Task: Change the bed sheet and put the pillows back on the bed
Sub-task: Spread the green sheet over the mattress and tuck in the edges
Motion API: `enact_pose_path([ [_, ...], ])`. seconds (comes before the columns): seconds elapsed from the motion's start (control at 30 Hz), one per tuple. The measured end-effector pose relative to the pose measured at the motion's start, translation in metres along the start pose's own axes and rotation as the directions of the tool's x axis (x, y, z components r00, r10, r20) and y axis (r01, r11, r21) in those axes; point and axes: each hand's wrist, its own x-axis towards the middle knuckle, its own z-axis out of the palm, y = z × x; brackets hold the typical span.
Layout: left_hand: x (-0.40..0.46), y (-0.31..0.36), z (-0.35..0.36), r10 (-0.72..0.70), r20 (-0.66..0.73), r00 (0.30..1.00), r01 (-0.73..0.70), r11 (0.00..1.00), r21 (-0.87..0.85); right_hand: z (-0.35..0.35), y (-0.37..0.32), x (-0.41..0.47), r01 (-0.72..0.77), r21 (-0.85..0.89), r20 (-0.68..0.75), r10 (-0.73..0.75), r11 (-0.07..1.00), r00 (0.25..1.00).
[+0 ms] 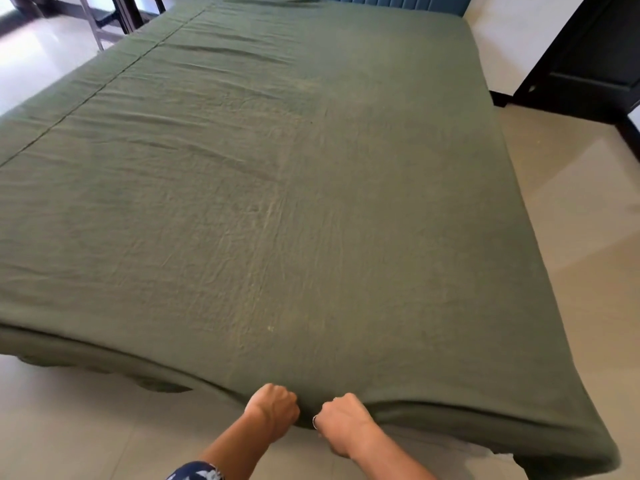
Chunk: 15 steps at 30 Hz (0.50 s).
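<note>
1. You're standing at the foot of the bed, looking down its length. The green sheet (277,188) covers the whole mattress top, from the near edge up to the blue headboard (394,0) at the far end.
2. Your left hand (272,412) is curled into a fist right at the near edge of the sheet, knuckles up, fingers wrapped into the fabric where it folds over the mattress edge. So that hand grips the sheet.
3. Your right hand (343,426) sits just beside it, also curled, pinching the same hem a bit lower down. There's a ring on one finger. The two hands are close but not touching, with a small pucker of fabric between them.
4. The sheet is pretty wrinkled across the middle, with long creases running toward the left side and a straight seam line going diagonally up the left part.
5. On the near left, the sheet edge hangs loose and bunchy over the side. On the near right, a bit of white mattress (450,441) peeks out under the green hem.
6. No pillows show on the bed in this view.
7. Pale tiled floor (568,237) runs around the bed, a dark door (588,46) stands at the far right, and some metal furniture legs (104,19) are at the far left.
8. A blue patterned sleeve (195,472) shows at the bottom edge by your left arm.
</note>
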Motion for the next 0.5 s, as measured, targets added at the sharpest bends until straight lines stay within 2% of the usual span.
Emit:
enact_pose_path([
  [0.17,-0.004,-0.021,0.006,-0.064,-0.007,0.998,0.064,0.996,-0.067,-0.008,0.002,0.010,-0.029,-0.035,-0.032,0.028,0.999,0.999],
  [0.2,-0.008,-0.030,0.008,-0.083,-0.016,0.996,0.081,0.994,-0.077,-0.010,0.003,0.014,-0.034,-0.040,-0.075,0.030,0.999,0.997],
  [0.27,-0.018,-0.055,0.015,-0.124,-0.045,0.991,0.121,0.990,-0.067,-0.016,0.002,0.020,-0.016,-0.031,-0.254,0.008,0.999,0.967],
  [0.33,-0.030,-0.085,0.024,-0.174,-0.062,0.983,0.172,0.985,-0.035,-0.031,-0.003,0.029,-0.052,-0.015,-0.236,0.047,0.999,0.971],
  [0.43,-0.052,-0.128,0.039,-0.271,-0.033,0.962,0.271,0.963,-0.008,-0.039,-0.014,0.063,-0.084,0.028,-0.306,0.089,0.996,0.948],
  [0.5,-0.066,-0.151,0.048,-0.330,0.011,0.944,0.330,0.944,0.030,-0.053,-0.034,0.075,-0.026,-0.045,-0.327,0.010,0.999,0.945],
])
